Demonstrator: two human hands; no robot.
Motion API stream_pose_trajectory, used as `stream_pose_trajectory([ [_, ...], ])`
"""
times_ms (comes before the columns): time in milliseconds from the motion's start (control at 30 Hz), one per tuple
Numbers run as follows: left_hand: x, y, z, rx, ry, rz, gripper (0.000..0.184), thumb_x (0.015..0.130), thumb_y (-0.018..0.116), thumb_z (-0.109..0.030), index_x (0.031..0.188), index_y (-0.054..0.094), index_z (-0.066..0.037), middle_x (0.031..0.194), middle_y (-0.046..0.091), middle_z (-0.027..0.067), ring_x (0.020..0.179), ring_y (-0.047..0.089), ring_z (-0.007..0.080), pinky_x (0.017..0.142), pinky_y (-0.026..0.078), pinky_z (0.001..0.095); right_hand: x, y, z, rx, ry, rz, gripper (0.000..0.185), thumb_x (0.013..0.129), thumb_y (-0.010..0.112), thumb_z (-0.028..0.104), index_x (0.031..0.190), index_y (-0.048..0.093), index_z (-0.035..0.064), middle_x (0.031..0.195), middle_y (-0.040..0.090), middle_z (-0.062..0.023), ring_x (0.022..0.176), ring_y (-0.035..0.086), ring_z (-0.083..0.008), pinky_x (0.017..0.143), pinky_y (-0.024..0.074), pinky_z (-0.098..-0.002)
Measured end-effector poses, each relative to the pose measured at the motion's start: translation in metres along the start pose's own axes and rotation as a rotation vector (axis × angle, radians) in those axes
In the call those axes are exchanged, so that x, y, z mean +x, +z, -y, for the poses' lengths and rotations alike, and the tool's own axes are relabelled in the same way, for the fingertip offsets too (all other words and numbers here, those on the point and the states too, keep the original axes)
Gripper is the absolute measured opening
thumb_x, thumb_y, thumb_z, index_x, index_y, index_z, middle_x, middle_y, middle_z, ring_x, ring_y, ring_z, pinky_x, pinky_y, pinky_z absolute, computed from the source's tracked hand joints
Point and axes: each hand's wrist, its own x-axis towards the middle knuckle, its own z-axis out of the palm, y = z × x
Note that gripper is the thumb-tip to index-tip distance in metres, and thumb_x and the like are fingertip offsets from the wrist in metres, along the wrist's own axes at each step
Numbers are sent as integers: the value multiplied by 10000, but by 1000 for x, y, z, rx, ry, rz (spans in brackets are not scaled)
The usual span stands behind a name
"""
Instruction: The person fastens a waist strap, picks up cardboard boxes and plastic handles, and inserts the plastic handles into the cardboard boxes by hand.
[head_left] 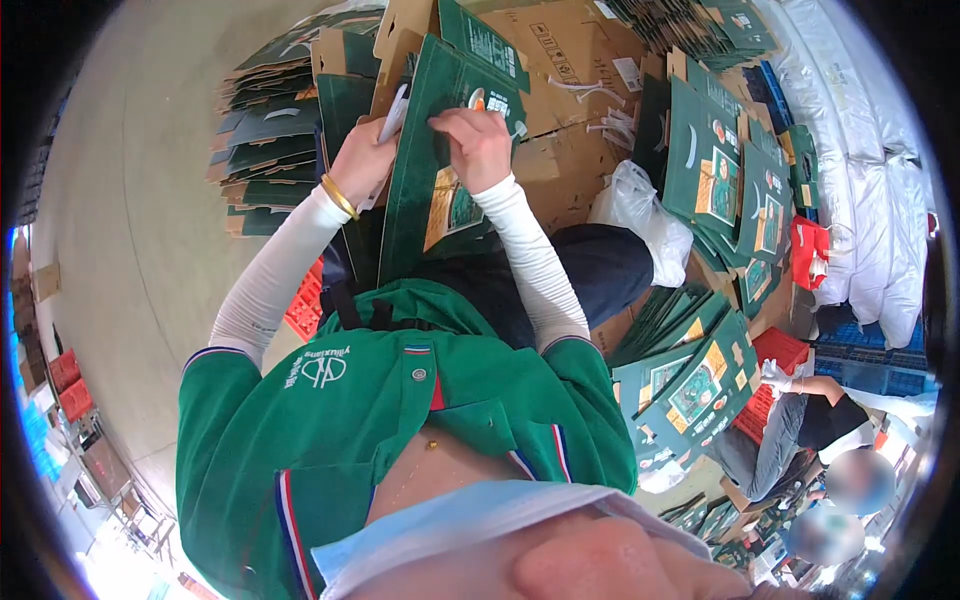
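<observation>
A green printed cardboard box sheet (420, 150) stands tilted in front of me. My left hand (366, 155), with a gold bracelet at the wrist, is closed at the sheet's left edge, and a white strip-like piece (396, 112) sticks up from its fingers. On the sheet's printed face, near a small orange and white picture, my right hand (474, 145) has its fingers bent together. What those fingers hold, if anything, is hidden. A bit of white shows at the sheet's edge just right of that hand.
Stacked green sheets (270, 140) lie at the left, with more green boxes (710, 170) at the right. White handles (615, 125) rest on brown cardboard (560, 60). A white plastic bag (640, 215) is beside my knee. Another person (800, 430) sits at the lower right near red crates (775, 360).
</observation>
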Motion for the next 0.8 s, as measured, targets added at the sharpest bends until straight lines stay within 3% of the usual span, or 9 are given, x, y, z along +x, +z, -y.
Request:
stream_pose_trajectory([
  [167, -4, 6, -4, -203, -25, 38, 202, 811, 496, -126, 931, 562, 23, 737, 552, -5, 657, 490, 55, 577, 406, 209, -1, -5, 1, 12, -37, 114, 226, 608, 549, -39, 764, 601, 117, 760, 604, -11, 699, 566, -195, 634, 380, -295],
  [233, 0, 16, 2, -166, 91, -73, 238, 812, 504, -187, 924, 561, 14, 681, 567, 29, 625, 502, 78, 574, 410, 242, 4, -4, -4, -9, -32, 104, 224, 604, 549, -42, 758, 600, 114, 746, 601, -11, 692, 564, -196, 640, 381, -295],
  [467, 18, 4, 9, 62, 25, 11, 261, 808, 501, -205, 920, 546, 26, 722, 592, 88, 672, 542, 111, 619, 423, 258, 9, -2, -5, -81, -57, 27, 193, 613, 550, -23, 749, 576, 111, 678, 582, -19, 640, 555, -190, 653, 382, -300],
  [567, 16, 6, 10, 135, 153, -7, 258, 807, 502, -205, 899, 542, 33, 720, 593, 119, 675, 561, 149, 636, 428, 284, 15, -7, -4, -92, -77, 117, 167, 619, 563, -2, 742, 553, 110, 670, 575, -15, 623, 550, -193, 652, 380, -291],
  [633, 17, 3, 8, 156, 249, -1, 254, 809, 501, -199, 892, 538, 38, 726, 592, 145, 690, 572, 170, 646, 430, 301, 18, -8, 2, -110, -201, 223, 156, 619, 569, 11, 732, 537, 113, 658, 571, -9, 605, 546, -193, 643, 368, -289],
  [800, 23, -6, 8, 182, 209, 97, 224, 794, 514, -165, 877, 539, 41, 721, 588, 146, 689, 573, 174, 643, 428, 299, 23, -12, -16, -73, -45, 120, 99, 673, 592, 62, 732, 536, 119, 646, 569, -12, 596, 545, -190, 685, 368, -299],
])
